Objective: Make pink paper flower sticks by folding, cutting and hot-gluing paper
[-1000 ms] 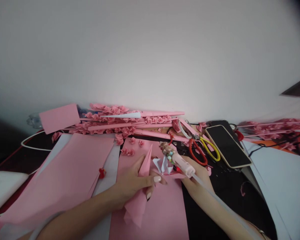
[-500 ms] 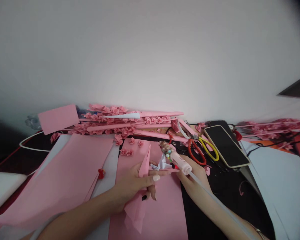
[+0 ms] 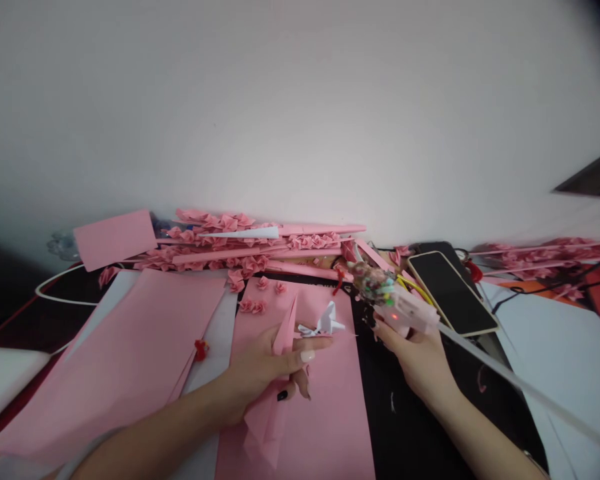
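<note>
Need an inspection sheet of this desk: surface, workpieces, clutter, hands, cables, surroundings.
Surface: black work surface, partly covered by a pink sheet.
Workpieces: pink folded paper; white folded paper; glue gun, red light showing.
Clutter: four loose pink paper roses; smartphone; stacked pink sheets; flower bundles along the wall.
Hands: left hand grips the pink folded paper, white piece beside its fingertips; right hand holds the glue gun.
Cables: white cord left, black cable right.
Surroundings: pale wall behind.
</note>
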